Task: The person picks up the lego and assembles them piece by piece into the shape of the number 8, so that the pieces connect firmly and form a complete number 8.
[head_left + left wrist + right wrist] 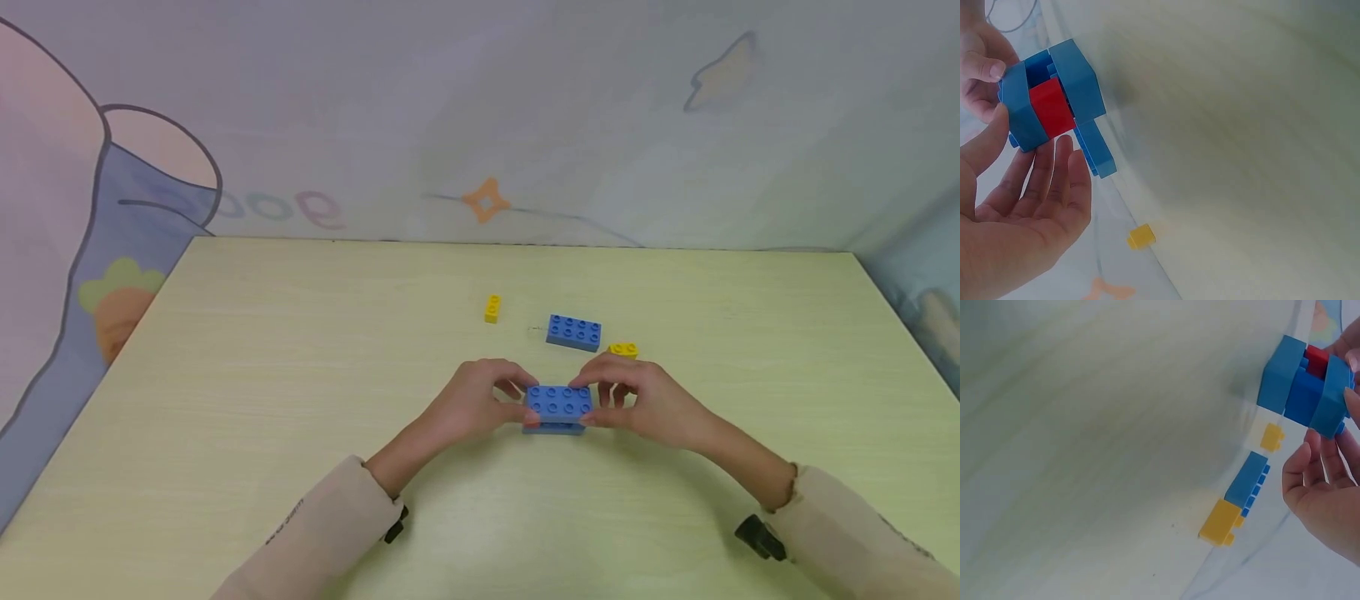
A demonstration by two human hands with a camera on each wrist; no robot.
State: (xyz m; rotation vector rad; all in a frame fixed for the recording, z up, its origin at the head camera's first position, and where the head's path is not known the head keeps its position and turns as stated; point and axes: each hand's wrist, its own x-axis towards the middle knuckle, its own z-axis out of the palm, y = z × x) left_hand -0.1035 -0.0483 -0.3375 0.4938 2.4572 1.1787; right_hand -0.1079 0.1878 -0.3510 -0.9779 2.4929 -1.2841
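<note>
"Which colour tops the grip?"
"Blue: an oblong, studded blue plastic brick [558, 402]."
"And beneath it?"
"A square-faced red plastic block [1052, 107] beside a square-faced blue plastic block [1304, 397], over a lower oblong blue plastic brick [1079, 78]."
"Beyond the grip?"
"An eight-studded blue plastic brick [573, 332], a narrow yellow plastic brick [492, 309] and, farther right, a studded yellow plastic brick [623, 349]."
"Under and nearer than the grip?"
"A pale yellow, faintly wood-grained tabletop [300, 350]; beige cloth sleeves [318, 529] with dark lettering."
</note>
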